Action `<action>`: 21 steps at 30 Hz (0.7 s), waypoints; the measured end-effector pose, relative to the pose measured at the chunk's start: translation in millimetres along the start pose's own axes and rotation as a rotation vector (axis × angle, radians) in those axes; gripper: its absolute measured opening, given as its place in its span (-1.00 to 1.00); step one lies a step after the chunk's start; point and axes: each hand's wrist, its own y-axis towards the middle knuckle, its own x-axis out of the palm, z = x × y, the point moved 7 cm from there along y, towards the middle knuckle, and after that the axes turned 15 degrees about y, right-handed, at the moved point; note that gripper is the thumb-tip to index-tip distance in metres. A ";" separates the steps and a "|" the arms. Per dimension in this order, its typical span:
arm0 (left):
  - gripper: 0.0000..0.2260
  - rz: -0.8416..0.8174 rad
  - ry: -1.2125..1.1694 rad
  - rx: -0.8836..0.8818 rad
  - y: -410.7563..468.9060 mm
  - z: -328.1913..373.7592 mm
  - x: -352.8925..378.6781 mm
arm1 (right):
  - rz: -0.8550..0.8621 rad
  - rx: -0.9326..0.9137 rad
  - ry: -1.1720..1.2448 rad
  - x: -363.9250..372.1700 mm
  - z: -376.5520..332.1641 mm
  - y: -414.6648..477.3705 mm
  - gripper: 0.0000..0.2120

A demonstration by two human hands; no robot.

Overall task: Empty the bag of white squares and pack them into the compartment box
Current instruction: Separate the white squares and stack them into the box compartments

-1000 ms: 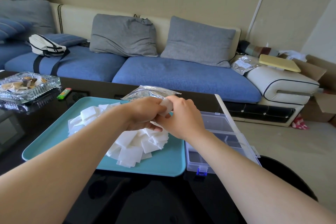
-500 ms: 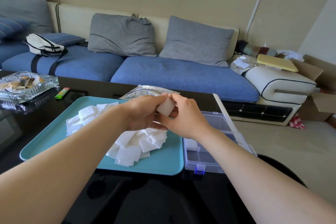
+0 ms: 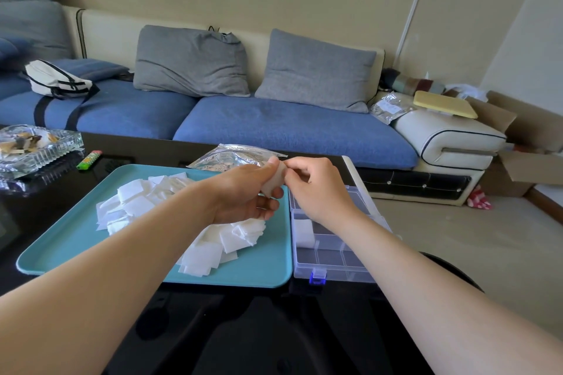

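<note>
Head view: the left hand point(image 3: 243, 195) and right hand point(image 3: 320, 189) meet above the teal tray's point(image 3: 76, 240) 2 o'clock corner. Each grip is clamped on one small stack point(image 3: 273, 181) of squares, the left cupping it from below and the right pinching its upper edge. The loose white squares point(image 3: 210, 250) lie heaped across the tray, and the emptied bag point(image 3: 231, 158) sits at the tray's 12 o'clock. The compartment box point(image 3: 335, 268) stands open on the table point(image 3: 274, 329) at the tray's 3 o'clock, touching it, with one white block in its near-left cell. The squares look feather-light, soft and floppy, and they probably slide apart easily. They are best pinched flat across both faces near the middle, with the edges squared first.
</note>
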 end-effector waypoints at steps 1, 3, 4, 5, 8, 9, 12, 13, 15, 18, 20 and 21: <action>-0.53 0.008 0.027 -0.003 0.1 0.4 3.0 | 0.018 0.029 0.036 -5.5 1.0 -1.4 -0.78; -0.48 0.062 0.157 -0.018 1.7 0.0 6.2 | 0.065 0.062 0.069 -18.1 3.0 -3.7 -0.80; -0.49 0.104 0.251 -0.023 3.6 -0.4 7.6 | 0.097 0.070 0.054 -26.0 6.1 -4.5 -0.79; -0.53 0.153 0.369 -0.010 3.8 0.0 8.4 | 0.126 0.070 0.034 -32.9 8.5 -5.0 -0.77; -0.80 0.330 0.982 0.219 5.4 11.1 8.5 | 0.114 0.136 -0.088 -45.6 28.5 -6.2 -0.69; -0.85 0.349 1.123 0.312 3.1 14.5 12.6 | 0.074 0.182 -0.138 -45.7 37.0 -7.9 -0.68; -0.92 0.276 1.247 0.453 0.0 14.2 23.6 | -0.081 0.307 -0.182 -38.1 55.7 -13.6 -0.69; -0.93 0.247 1.277 0.466 -0.3 13.3 27.0 | -0.114 0.337 -0.177 -34.8 58.6 -14.6 -0.71; -0.83 0.200 1.332 0.475 2.0 8.3 30.9 | -0.167 0.382 -0.191 -26.6 63.7 -14.5 -0.72; -0.68 0.135 1.352 0.435 2.8 -0.1 33.6 | -0.246 0.420 -0.227 -13.9 69.8 -14.1 -0.73; -0.63 0.103 1.362 0.408 1.4 -3.4 35.9 | -0.285 0.404 -0.266 -9.3 72.2 -13.4 -0.77; -0.62 0.096 1.369 0.406 0.8 -3.6 36.7 | -0.301 0.393 -0.295 -7.3 74.6 -12.1 -0.81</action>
